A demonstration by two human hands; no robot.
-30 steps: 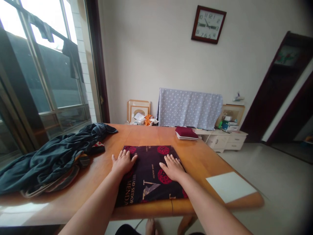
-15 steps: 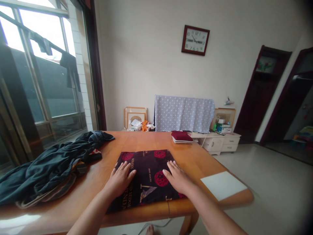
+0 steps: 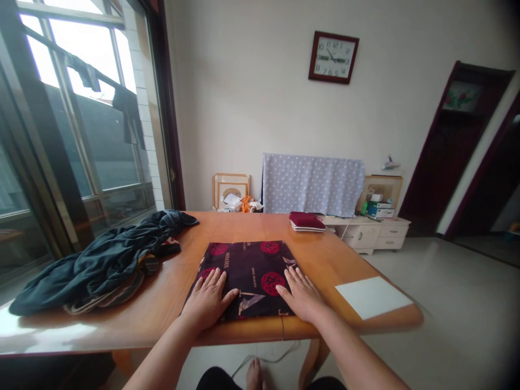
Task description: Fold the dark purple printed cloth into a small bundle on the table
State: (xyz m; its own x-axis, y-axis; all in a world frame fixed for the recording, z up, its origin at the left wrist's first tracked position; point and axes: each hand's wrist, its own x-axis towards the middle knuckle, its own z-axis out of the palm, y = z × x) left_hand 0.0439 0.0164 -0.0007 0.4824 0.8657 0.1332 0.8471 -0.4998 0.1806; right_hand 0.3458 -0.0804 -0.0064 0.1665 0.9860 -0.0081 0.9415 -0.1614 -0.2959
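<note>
A dark folded cloth (image 3: 247, 265) with red round emblems and gold lettering lies flat near the front edge of the wooden table (image 3: 239, 226). On its left part rests my left hand (image 3: 209, 298), palm down with the fingers spread. My right hand (image 3: 300, 292) lies flat on the cloth's right edge, its thumb pointing inward. Neither hand grips anything. Whether the cloth is a garment, I cannot tell.
A heap of dark clothes (image 3: 105, 265) covers the table's left side. Folded dark red cloths (image 3: 306, 221) sit at the far edge. A pale sheet (image 3: 372, 297) lies at the right corner. Beyond stand a low white cabinet (image 3: 371, 237) and a dotted cover (image 3: 312, 184).
My left hand has shifted slightly right and toward me on the cloth; the cloth's lower left part now lies flat on the table. The camera view has turned a little.
</note>
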